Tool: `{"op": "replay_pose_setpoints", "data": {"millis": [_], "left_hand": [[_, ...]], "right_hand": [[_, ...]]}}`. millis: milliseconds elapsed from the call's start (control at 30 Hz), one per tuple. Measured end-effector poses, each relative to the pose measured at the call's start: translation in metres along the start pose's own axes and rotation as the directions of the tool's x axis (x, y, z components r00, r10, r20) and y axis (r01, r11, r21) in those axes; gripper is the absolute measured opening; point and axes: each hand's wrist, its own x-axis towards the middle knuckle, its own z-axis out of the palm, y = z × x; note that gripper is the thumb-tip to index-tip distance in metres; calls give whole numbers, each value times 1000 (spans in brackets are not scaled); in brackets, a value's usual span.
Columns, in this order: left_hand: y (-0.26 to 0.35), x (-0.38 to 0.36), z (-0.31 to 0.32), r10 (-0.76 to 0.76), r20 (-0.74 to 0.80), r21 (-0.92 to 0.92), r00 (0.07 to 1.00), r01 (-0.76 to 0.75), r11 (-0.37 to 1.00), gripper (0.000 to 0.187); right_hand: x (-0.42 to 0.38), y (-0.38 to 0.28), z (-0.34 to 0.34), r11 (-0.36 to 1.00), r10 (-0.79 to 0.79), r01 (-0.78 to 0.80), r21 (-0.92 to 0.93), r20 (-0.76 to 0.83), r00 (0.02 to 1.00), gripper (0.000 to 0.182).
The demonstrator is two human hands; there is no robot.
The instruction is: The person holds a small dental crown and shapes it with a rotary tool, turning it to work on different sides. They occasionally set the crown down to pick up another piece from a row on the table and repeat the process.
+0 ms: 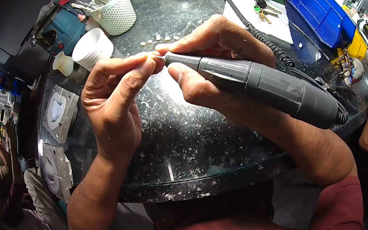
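My right hand (215,37) grips a dark grey rotary handpiece (262,83), its thin tip pointing left at my left fingertips. A coiled black cord (257,34) runs on the bench behind that hand. My left hand (113,94) is closed in a pinch of thumb and finger right at the tip. Whatever it pinches is too small and covered by the fingers to make out. The fingertips of both hands meet or nearly meet. Just beyond them, several small whitish tooth-shaped pieces (167,38) lie in a row on the dark speckled bench (184,148).
At the left stand white plastic cups (92,48), a basket of tools (118,13), a blue machine (64,30) and two plaster-filled moulds (59,111). Keys (263,12) lie on white paper at right, near a blue bin (320,11). Other people sit at both sides.
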Motion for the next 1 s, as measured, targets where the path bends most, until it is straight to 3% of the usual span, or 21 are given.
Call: {"op": "replay_pose_setpoints", "data": {"millis": [533,600,900,1000], "left_hand": [[0,-1,0,5,-10,-26,1000,-6,1000,10],[0,-1,0,9,-8,-27,1000,-9,1000,10],[-2,0,-3,-1,10,-31,1000,1,1000,10],[1,0,1,-38,1,-60,999,38,997,10]], "right_hand": [[0,-3,-3,999,14,-11,-49,75,997,21],[-1,1,0,998,-18,18,-61,8,1000,23],[1,5,0,992,-103,104,-66,10,995,25],[1,-2,-1,1000,-28,28,-13,-9,1000,23]]}}
